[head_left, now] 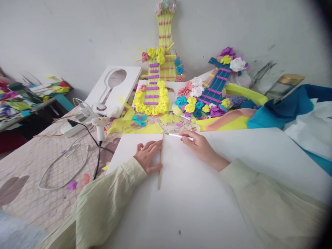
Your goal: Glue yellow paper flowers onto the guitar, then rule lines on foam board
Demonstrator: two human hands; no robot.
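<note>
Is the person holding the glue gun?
No, the glue gun stands alone on the table, while the right hand holds a pen.

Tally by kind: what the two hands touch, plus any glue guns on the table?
Wooden stick, against left hand: 1
Pen, in right hand: 1
Large white sheet under both: 1
Glue gun: 1
Total: 4

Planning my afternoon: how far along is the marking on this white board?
The yellow guitar and the blue guitar, both flower-covered, look finished. In hand: the left hand presses a wooden strip onto the white board while the right hand holds a pen at its top end. Left: the board shows no line yet.
</note>
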